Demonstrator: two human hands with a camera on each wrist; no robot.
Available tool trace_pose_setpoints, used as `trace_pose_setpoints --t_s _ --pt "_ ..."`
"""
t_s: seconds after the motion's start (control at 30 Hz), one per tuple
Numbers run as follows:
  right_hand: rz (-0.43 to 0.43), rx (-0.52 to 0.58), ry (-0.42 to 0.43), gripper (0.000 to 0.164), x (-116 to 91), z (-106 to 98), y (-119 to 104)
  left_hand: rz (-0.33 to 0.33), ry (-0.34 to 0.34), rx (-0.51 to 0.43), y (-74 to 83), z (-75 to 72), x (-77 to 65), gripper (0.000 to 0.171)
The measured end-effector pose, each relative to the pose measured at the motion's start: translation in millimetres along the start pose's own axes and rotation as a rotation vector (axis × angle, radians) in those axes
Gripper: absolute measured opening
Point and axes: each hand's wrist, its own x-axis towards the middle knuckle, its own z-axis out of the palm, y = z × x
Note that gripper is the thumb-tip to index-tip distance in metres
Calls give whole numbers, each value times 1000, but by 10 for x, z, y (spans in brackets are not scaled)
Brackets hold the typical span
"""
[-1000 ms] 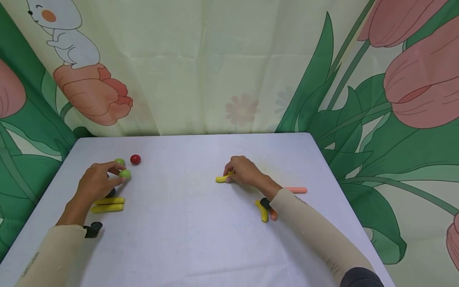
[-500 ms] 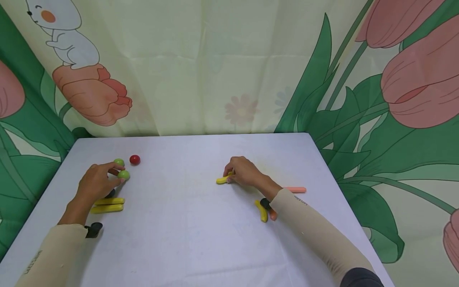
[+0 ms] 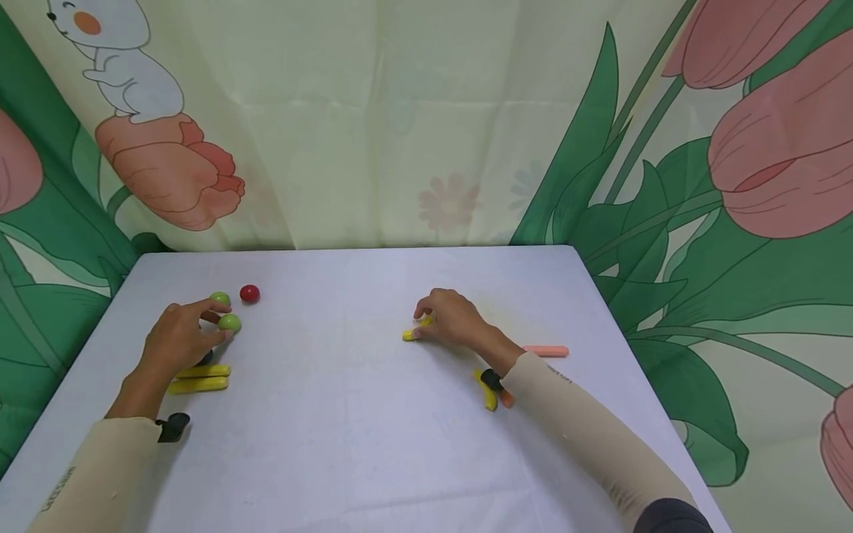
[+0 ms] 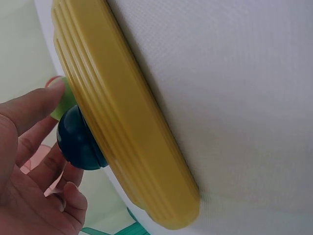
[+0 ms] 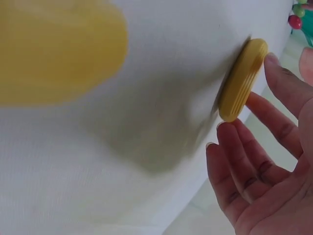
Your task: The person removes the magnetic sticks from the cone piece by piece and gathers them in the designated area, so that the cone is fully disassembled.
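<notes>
My left hand (image 3: 180, 337) pinches a small green ball (image 3: 229, 323) between thumb and forefinger at the table's left. A second green ball (image 3: 220, 297) and a red ball (image 3: 249, 294) lie just beyond. Near that wrist are two yellow ridged sticks (image 3: 198, 383), with a dark blue ball (image 4: 78, 139) beside them. On the right side, my right hand (image 3: 453, 318) is spread around a yellow ridged piece (image 5: 243, 81), which lies on the table. Its thumb is at one end of the piece, the other fingers loosely extended; any contact is hard to judge.
By the right forearm lie a pink stick (image 3: 546, 351), a curved yellow piece (image 3: 489, 400) and an orange piece (image 3: 508, 400), partly covered by the sleeve. The white-covered table (image 3: 320, 444) meets a printed curtain (image 3: 333, 148) at its back edge.
My right thumb has shifted left along the yellow piece, and the gap between thumb and forefinger looks wider. The left hand stays at the green ball.
</notes>
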Motion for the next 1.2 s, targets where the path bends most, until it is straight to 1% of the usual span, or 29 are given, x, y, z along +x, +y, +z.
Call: trace_pose_setpoints --t_s 0.1,0.2,0.33,0.43,0.57,0.63,0.7,0.8,0.9,0.97,1.03,1.2 --pt "11 -7 10 22 9 22 -40 -7 14 12 9 -5 -11 49" --pt "6 9 12 13 14 36 -69 8 51 32 40 -14 -27 50" --pt "-22 36 13 5 10 27 -105 72 119 69 140 -42 -67 50" --pt "-43 51 8 4 0 17 -118 131 179 100 279 -46 -107 50" --pt "-48 51 4 7 -21 23 -118 213 252 106 508 -2 -165 49" --pt "-36 27 7 15 -35 34 -119 252 274 105 615 33 -194 48" --pt "-16 -7 11 27 -45 47 -123 285 287 105 707 77 -218 46" --pt "41 -55 7 51 -70 59 -127 318 280 104 839 153 -246 44" --pt "105 -75 -7 65 -84 74 -132 333 249 98 938 234 -266 44" --pt "136 -89 -14 67 -82 99 -136 338 223 104 980 277 -284 46" --pt "155 -106 -18 65 -83 126 -136 345 195 116 1013 321 -306 47" --pt "149 -108 -4 61 -100 157 -151 360 120 170 1078 430 -368 57"
